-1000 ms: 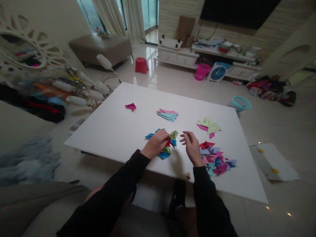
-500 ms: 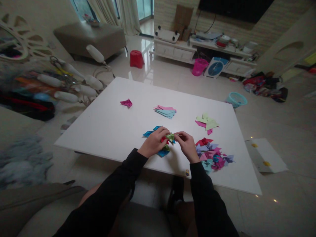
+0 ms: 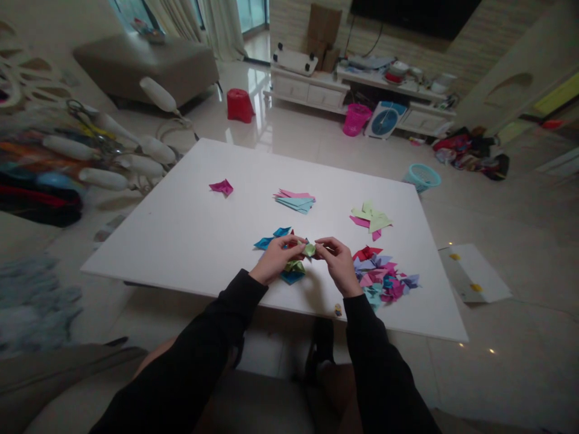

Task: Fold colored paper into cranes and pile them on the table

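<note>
Left hand and right hand — fingertips pinching a green paper between them. Blue papers lie beside the left.

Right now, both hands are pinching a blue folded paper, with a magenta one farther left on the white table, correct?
Not quite: in the head view, the folded paper the left hand and right hand pinch is green. The magenta one does lie farther left on the white table.

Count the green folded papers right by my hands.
2. One green paper is held between the left hand and right hand; another green paper lies nearer you, against blue paper. The left hand may hide more.
</note>
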The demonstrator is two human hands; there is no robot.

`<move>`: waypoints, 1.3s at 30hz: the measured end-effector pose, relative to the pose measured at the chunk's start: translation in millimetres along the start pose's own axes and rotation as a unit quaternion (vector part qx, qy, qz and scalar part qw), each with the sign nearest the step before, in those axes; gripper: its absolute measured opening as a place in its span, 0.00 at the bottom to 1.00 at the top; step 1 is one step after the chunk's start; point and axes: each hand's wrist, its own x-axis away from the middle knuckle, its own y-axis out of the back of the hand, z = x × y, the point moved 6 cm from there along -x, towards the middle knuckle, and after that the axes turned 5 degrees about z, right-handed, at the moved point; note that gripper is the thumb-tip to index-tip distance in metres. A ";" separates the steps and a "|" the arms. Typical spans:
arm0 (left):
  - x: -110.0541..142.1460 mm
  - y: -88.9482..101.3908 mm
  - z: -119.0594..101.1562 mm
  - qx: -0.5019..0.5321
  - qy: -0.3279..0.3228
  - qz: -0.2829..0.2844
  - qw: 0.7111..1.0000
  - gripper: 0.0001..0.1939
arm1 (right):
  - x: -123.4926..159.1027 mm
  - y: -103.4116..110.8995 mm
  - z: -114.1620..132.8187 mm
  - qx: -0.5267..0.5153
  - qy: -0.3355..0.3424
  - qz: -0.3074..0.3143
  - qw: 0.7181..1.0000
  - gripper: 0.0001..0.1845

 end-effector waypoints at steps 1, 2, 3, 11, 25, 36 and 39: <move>-0.2 1.1 1.4 0.006 0.008 0.001 1.000 0.20 | 0.1 -0.7 0.1 0.001 -0.003 0.005 1.000 0.16; -0.5 2.1 2.3 0.010 0.013 0.002 1.000 0.20 | 0.1 -1.4 0.2 0.003 -0.006 0.009 1.000 0.15; -1.0 3.1 2.6 0.011 0.016 0.003 1.000 0.20 | -0.1 -1.9 0.3 0.007 -0.009 0.011 1.000 0.15; -0.6 7.1 -7.2 -0.077 -0.017 -0.001 0.997 0.18 | -0.2 -9.3 2.8 0.068 0.011 0.034 0.997 0.14; -1.2 6.9 -17.0 -0.234 -0.099 0.010 0.967 0.13 | 0.5 -10.9 -3.7 0.165 0.026 0.029 0.985 0.12; 2.6 32.8 -34.9 -0.163 -0.099 -0.098 0.977 0.11 | -5.2 20.4 3.8 0.251 0.074 -0.139 0.955 0.08; 5.9 41.0 -44.0 -0.147 -0.110 -0.122 0.975 0.11 | -8.7 16.2 -4.8 0.291 0.078 -0.146 0.942 0.07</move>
